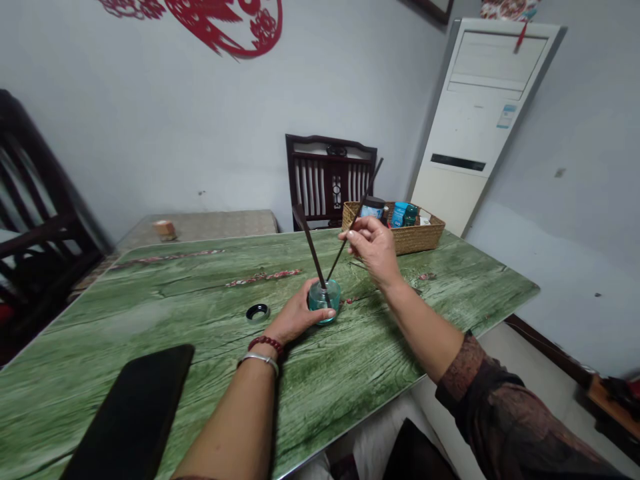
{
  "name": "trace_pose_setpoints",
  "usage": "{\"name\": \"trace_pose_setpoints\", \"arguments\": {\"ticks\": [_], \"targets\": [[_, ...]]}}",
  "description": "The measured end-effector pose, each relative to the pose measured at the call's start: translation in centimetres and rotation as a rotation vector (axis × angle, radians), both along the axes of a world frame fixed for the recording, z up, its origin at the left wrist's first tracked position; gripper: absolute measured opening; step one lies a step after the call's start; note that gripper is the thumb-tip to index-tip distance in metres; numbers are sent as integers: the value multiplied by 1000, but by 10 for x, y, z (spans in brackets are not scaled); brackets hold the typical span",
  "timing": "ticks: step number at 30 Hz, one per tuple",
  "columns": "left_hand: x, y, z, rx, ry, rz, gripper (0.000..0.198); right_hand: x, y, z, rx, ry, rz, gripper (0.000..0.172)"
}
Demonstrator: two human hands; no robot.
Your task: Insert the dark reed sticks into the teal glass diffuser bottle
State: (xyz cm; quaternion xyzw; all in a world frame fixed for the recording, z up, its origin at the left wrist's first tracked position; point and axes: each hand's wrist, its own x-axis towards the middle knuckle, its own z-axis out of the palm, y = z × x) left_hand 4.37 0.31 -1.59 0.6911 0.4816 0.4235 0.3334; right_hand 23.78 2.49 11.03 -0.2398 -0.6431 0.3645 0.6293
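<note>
A small teal glass bottle [325, 300] stands on the green wood-grain table top [345, 360], and my left hand [297, 313] grips it from the left side. My right hand [373, 250] is raised just above, pinching a thin dark stick [367, 191] whose lower end reaches down to the bottle's mouth. A second, thicker dark stick [309, 247] leans up and left out of the bottle. A black ring-shaped cap [257, 312] lies on the table to the left of the bottle.
A black flat slab, probably a phone or tablet [130, 413], lies at the near left of the table. Behind my right hand stands a woven basket [415, 240] holding several bottles and jars. Dark wooden chairs [325, 180] stand beyond, and a floor-standing air conditioner [475, 113] stands in the corner.
</note>
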Motion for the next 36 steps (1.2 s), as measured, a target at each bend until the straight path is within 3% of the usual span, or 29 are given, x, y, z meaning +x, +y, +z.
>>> {"name": "trace_pose_setpoints", "arguments": {"ticks": [6, 13, 16, 19, 22, 25, 27, 31, 36], "targets": [[0, 0, 0, 17, -11, -16, 87, -19, 11, -18, -45, -71, 4, 32], [-1, 1, 0, 32, 22, -17, 85, -30, 13, -44, -137, -216, -44, 16], [-1, 1, 0, 44, 14, -16, 83, -28, 12, -49, -102, -321, -113, 12], [0, -1, 0, 39, -4, -28, 83, -7, 15, -46, -27, -410, -225, 14], [0, -2, 1, 18, -20, -29, 85, 29, 25, -46, -24, -500, -436, 14], [0, -1, 1, -1, -8, -24, 86, 68, 36, -63, -51, -665, -705, 21], [-1, 0, 0, 0, 6, -21, 86, 86, 41, -81, -79, -833, -810, 25], [-2, 1, 0, 11, 20, -18, 87, 99, 45, -113, -177, -1179, -813, 30], [-2, -2, 3, -23, 52, -22, 84, 97, 48, -120, -197, -1393, -776, 36]]}}
